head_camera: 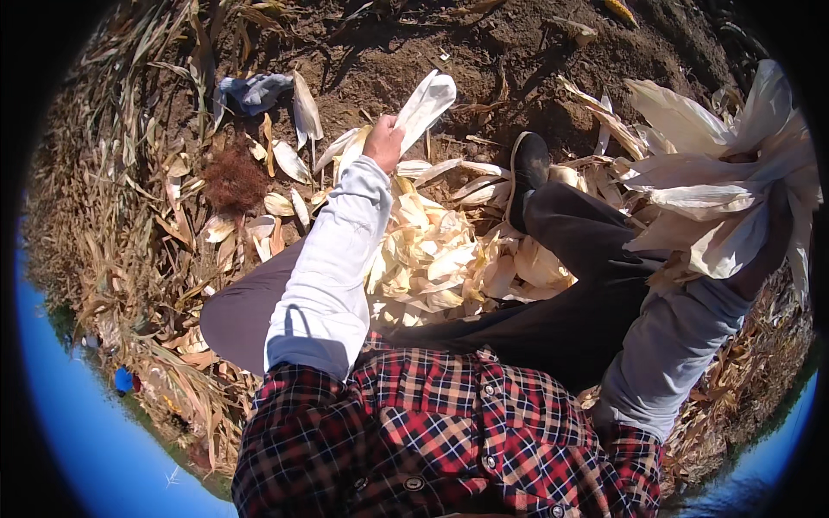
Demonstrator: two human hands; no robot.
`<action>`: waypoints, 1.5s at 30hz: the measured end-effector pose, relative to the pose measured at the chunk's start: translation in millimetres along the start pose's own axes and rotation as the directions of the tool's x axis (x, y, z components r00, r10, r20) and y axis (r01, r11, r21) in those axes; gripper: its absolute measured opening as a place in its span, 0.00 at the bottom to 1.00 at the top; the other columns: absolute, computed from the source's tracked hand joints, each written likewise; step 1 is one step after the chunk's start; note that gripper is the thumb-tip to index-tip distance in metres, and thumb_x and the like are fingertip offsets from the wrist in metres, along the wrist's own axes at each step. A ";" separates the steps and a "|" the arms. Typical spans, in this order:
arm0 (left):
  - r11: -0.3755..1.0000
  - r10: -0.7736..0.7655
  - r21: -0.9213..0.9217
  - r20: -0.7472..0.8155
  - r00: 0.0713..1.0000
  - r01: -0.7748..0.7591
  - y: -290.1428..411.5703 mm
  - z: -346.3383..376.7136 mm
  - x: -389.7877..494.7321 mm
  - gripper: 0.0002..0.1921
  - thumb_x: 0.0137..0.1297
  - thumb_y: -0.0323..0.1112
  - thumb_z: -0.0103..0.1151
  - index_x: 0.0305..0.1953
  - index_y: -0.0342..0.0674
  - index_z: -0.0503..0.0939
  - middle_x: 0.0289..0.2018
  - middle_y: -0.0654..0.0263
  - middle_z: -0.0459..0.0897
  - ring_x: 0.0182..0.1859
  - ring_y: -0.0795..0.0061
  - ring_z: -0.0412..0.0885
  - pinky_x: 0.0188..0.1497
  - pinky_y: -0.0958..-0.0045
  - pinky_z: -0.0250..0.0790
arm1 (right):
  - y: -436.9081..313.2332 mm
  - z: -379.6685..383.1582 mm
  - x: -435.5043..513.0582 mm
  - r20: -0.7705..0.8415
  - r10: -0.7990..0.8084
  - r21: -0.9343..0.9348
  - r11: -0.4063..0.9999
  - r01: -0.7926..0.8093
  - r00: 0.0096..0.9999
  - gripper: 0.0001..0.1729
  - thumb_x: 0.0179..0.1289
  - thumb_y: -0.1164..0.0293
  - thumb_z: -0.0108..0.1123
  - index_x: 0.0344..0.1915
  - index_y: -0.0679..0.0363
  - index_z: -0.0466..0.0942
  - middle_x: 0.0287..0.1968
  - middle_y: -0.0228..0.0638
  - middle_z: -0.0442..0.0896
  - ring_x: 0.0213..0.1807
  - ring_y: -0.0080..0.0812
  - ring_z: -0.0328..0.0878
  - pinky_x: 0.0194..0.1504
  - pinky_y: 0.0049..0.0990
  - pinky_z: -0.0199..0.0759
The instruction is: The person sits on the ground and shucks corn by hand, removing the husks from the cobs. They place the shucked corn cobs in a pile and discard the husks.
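My left hand (383,144) is closed around a few pale dry corn husks (427,107) that stick out up and to the right. On the far right, my right hand (779,223) lies in shade, mostly hidden by a large fanned bundle of dry husks (706,175) that it grips. A pile of loose cream husks (431,252) lies between my legs, below my left hand. More loose husks (291,162) lie on the soil just left of that hand.
A grey cloth or glove (256,92) and a tuft of reddish-brown corn silk (234,178) lie at the upper left. Dry corn stalks (103,213) cover the left side. My dark shoe (531,165) rests on brown soil. A yellow corn cob (620,11) lies at the top right.
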State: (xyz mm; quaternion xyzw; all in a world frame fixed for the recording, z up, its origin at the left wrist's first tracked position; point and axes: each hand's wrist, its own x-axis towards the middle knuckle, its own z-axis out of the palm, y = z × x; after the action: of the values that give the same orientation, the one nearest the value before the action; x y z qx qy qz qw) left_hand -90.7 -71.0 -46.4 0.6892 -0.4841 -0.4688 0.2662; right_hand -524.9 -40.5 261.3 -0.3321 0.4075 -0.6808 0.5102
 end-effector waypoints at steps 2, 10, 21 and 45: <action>0.996 0.064 -0.057 -0.085 0.994 -0.069 21.4 -26.1 -12.0 0.27 0.68 0.51 0.58 0.53 0.29 0.71 0.43 0.55 0.82 0.45 0.70 0.79 0.50 0.72 0.71 | 4.1 7.0 8.5 0.024 0.056 0.070 0.996 -0.058 0.998 0.21 0.66 0.71 0.59 0.57 0.69 0.73 0.53 0.44 0.81 0.53 0.38 0.79 0.58 0.36 0.74; 0.864 -0.039 0.503 0.101 0.994 -0.017 18.9 -67.2 17.1 0.17 0.63 0.42 0.64 0.48 0.40 0.81 0.42 0.51 0.85 0.45 0.52 0.83 0.51 0.60 0.73 | 10.3 14.1 2.2 -0.034 -0.024 -0.055 0.998 0.022 0.999 0.22 0.66 0.69 0.59 0.57 0.68 0.74 0.53 0.45 0.80 0.56 0.38 0.77 0.60 0.38 0.72; 0.848 -0.235 0.517 0.172 0.957 0.115 -117.8 17.0 14.7 0.28 0.54 0.45 0.73 0.52 0.37 0.77 0.43 0.52 0.85 0.48 0.52 0.83 0.53 0.60 0.73 | 6.7 -23.1 -60.3 -0.190 0.086 -0.136 0.984 -0.113 0.978 0.23 0.69 0.64 0.55 0.57 0.70 0.74 0.55 0.46 0.79 0.57 0.40 0.76 0.60 0.37 0.71; 0.492 0.117 -0.869 0.128 0.985 0.055 192.7 2.2 -145.3 0.13 0.67 0.33 0.62 0.51 0.41 0.78 0.36 0.70 0.81 0.32 0.84 0.75 0.32 0.82 0.67 | 120.3 52.8 -66.3 0.302 0.706 0.132 0.635 -0.761 0.641 0.18 0.63 0.70 0.61 0.51 0.67 0.79 0.48 0.40 0.85 0.51 0.35 0.82 0.60 0.33 0.72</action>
State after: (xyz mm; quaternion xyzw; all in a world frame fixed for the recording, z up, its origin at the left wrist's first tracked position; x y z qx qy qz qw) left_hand -186.6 -12.6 167.4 0.4095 -0.2149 -0.7006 0.5434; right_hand -410.9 -5.7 175.1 -0.1438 0.3598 -0.4157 0.8228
